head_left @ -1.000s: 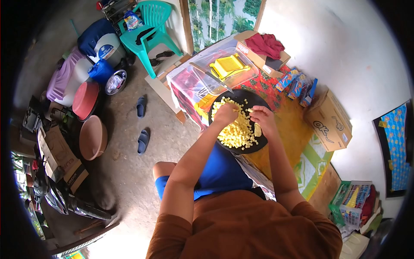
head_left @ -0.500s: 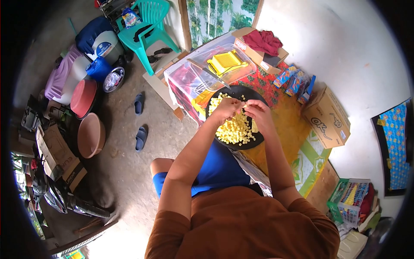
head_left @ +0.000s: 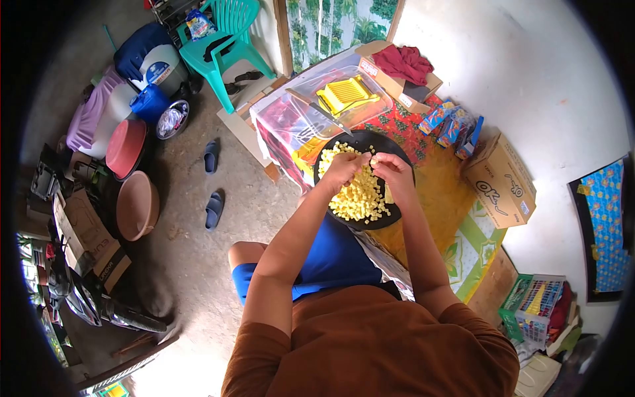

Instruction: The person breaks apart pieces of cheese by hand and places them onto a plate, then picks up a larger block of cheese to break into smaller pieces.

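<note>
A round black tray (head_left: pixel 397 215) lies on the low table in front of me, heaped with small pale-yellow cubes (head_left: pixel 360 195) that look like cut food. Above the heap, my left hand (head_left: pixel 344 171) has its fingers curled, thumb and forefinger pinched together; whatever they grip is too small to name. Close beside it on the right, my right hand (head_left: pixel 395 173) pinches a small yellow cube (head_left: pixel 374 161) between its fingertips. The two hands' fingertips nearly meet. A knife (head_left: pixel 324 111) rests on the clear plastic box behind the tray.
A yellow slotted rack (head_left: pixel 347 94) sits on the clear plastic box (head_left: pixel 274 118). Further right are an open carton (head_left: pixel 403 96) with red cloth, blue packets (head_left: pixel 450 126) and a cardboard box (head_left: pixel 501 182). Basins (head_left: pixel 137 205), slippers (head_left: pixel 213 210) and a green chair (head_left: pixel 225 49) stand left.
The fingertips of my two hands have drawn slightly apart over the tray. The whole view has shifted a little; the heap of cubes looks the same.
</note>
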`<state>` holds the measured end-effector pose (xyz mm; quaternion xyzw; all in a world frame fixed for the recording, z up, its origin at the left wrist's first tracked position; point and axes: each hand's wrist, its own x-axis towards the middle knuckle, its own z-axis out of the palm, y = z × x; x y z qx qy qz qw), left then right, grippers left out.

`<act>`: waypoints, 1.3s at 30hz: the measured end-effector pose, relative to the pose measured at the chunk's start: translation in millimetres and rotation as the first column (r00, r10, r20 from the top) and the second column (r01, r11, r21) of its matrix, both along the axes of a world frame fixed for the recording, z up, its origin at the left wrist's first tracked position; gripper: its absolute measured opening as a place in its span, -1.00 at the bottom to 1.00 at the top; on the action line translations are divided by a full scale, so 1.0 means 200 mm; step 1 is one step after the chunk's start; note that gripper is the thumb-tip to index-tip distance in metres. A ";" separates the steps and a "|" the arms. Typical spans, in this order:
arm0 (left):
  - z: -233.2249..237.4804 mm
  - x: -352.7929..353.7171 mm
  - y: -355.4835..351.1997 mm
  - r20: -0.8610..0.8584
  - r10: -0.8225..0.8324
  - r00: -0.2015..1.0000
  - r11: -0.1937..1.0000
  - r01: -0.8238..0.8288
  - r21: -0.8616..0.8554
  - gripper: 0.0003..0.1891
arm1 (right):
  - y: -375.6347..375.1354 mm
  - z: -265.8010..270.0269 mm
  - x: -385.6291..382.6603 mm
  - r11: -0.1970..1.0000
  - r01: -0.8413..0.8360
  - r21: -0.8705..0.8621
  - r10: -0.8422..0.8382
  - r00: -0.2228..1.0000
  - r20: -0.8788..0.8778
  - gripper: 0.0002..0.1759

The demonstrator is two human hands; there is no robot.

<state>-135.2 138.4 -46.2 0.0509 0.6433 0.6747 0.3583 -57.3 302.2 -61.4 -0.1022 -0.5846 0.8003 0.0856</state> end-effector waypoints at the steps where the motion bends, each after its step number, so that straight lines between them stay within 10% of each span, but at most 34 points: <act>1: 0.00 0.00 0.00 0.006 -0.012 1.000 1.000 0.012 0.012 -0.66 | 0.00 0.00 0.00 0.999 -0.010 0.040 0.011 1.000 -0.021 -0.78; 15: 0.00 0.00 -0.02 0.094 -0.038 0.995 0.969 0.014 0.246 -0.76 | -0.05 0.09 0.02 0.998 0.010 -0.059 -0.010 1.000 0.000 -0.78; 25: -0.15 0.00 -0.01 -0.204 0.126 0.971 0.980 -0.154 -0.127 -0.74 | 0.10 -0.15 -0.16 0.949 -0.090 0.303 0.045 0.987 0.154 -0.73; 34: -0.28 -0.04 0.01 -0.475 0.104 0.874 0.945 -0.236 -0.228 -0.76 | 0.20 -0.21 -0.29 0.682 -0.096 0.725 -0.085 0.974 0.210 -0.77; 37: -0.23 -0.03 -0.02 -0.354 0.101 0.930 0.942 -0.204 -0.266 -0.72 | 0.28 -0.27 -0.29 0.271 -0.295 0.916 -0.233 0.903 0.360 -0.82; 39: -0.19 -0.01 -0.04 -0.260 0.099 0.961 0.955 -0.165 -0.245 -0.67 | 0.29 -0.29 -0.29 0.554 -0.364 0.748 -0.112 0.858 0.501 -0.80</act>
